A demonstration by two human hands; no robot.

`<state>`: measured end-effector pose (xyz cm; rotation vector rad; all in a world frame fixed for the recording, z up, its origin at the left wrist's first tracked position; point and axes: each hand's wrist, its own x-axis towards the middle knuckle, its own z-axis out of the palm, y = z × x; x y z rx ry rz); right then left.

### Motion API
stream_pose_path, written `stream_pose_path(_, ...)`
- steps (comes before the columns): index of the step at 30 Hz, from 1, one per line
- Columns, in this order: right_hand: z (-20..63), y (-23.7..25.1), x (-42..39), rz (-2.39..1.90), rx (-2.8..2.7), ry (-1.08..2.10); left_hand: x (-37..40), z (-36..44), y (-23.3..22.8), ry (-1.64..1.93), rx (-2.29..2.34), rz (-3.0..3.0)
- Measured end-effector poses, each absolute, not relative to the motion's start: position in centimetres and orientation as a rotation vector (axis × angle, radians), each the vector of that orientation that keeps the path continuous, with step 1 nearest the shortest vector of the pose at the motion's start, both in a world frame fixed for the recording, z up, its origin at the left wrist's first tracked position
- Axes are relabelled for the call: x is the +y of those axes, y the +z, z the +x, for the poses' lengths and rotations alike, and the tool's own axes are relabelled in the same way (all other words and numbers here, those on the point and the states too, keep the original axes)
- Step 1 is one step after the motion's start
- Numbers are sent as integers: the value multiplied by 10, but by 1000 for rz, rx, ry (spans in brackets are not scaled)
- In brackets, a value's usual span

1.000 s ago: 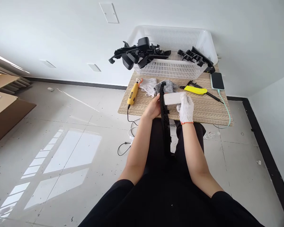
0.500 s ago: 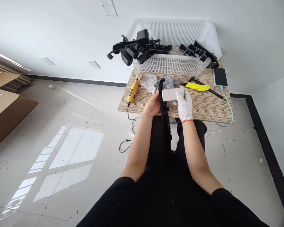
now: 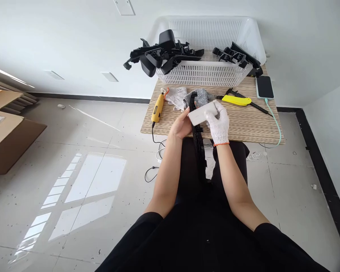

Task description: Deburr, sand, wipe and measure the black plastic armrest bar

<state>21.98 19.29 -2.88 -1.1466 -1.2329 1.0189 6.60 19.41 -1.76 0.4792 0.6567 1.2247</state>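
Observation:
A long black plastic part [image 3: 198, 145] stretches from above the table's front edge down over my lap. My bare left hand [image 3: 181, 124] is closed around its upper end from the left, with some fingers hidden behind it. In a white knit glove, my right hand [image 3: 218, 120] grips a flat, pale rectangular block [image 3: 201, 114]. The block lies slanted across the front of the black part, its left end close to my left fingertips. Whether the block presses on the part I cannot tell.
On the wooden table [image 3: 243, 126] are a yellow rotary tool [image 3: 158, 107], a white glove [image 3: 176, 97], a grey glove [image 3: 205, 97], a yellow-handled tool [image 3: 236, 100], a black caliper [image 3: 260, 107] and a charging phone [image 3: 264, 87]. Behind stands a white basket [image 3: 204, 75] with black plastic parts [image 3: 166, 53].
The pale block has tilted, its left end moving down and left across the black part. My right hand has shifted slightly left. My left hand keeps its hold.

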Motion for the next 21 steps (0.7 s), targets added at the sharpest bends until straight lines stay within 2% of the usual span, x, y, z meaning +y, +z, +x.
stream_pose_path(5,220,-34,196,-1074,-1358,954,193,67,-18,1241,700,481)
stream_pose_path(10,217,-34,194,-1163,-1168,812,195,67,-17,1237,730,529)
stream_pose_path(13,215,-32,192,-1135,-1293,846,195,68,-16,1257,740,559)
stream_pose_path(18,211,-27,188,-1176,-1091,942,192,69,-16,1250,754,649)
stream_pose_path(21,210,-28,187,-1118,-1197,1013,192,69,-17,1241,718,698)
